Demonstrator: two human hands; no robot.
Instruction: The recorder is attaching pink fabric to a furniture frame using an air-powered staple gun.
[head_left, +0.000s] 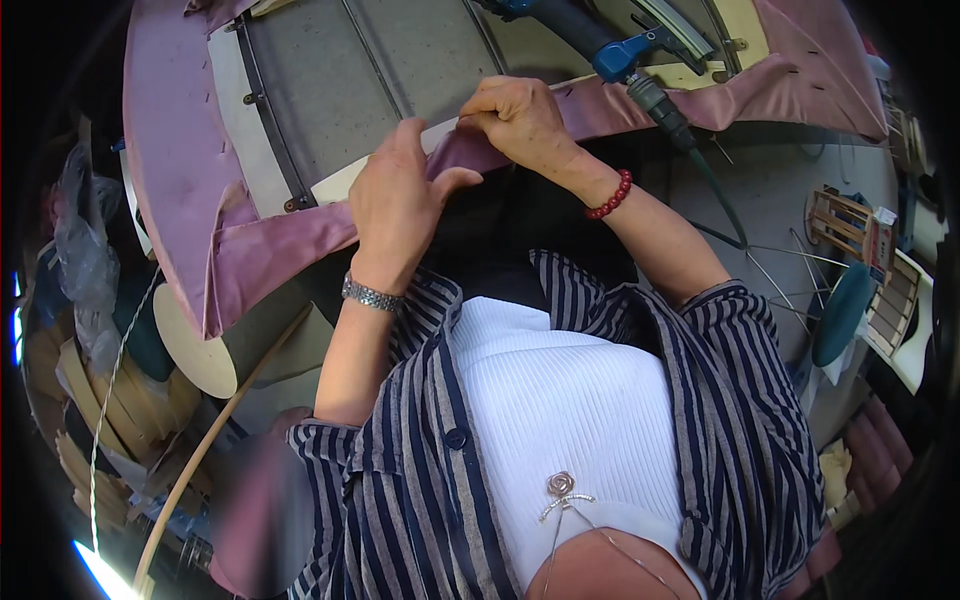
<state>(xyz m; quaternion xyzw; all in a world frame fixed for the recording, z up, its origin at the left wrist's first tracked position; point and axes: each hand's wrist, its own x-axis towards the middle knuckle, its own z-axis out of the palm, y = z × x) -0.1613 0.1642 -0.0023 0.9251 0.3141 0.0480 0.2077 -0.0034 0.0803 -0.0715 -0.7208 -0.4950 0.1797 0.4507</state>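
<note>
Clearly, through the head camera, I had both bare hands at the near edge of a wide frame [272, 150] covered round its border in pink cloth [275, 248]. This cloth ran along the near edge beneath the hands and bunched into folds at the near left corner. My view had the right hand [520, 122], with a red bead bracelet [610, 196] at its wrist, curled with fingers together, clamped on the cloth's edge. Just beside it, the left hand [395, 190], wearing a metal watch [372, 293], lay over the same strip, its thumb apart from its fingers; I could not tell whether its fingertips gripped the cloth. A pale strip [340, 183] showed just left of that hand, and thin metal rods [378, 60] crossed the grey middle. To the right of the right hand I saw a blue power tool [615, 58] over the frame, its green hose [714, 192] trailing down past the near edge. A long wooden stick [213, 430] leaned at lower left.
</note>
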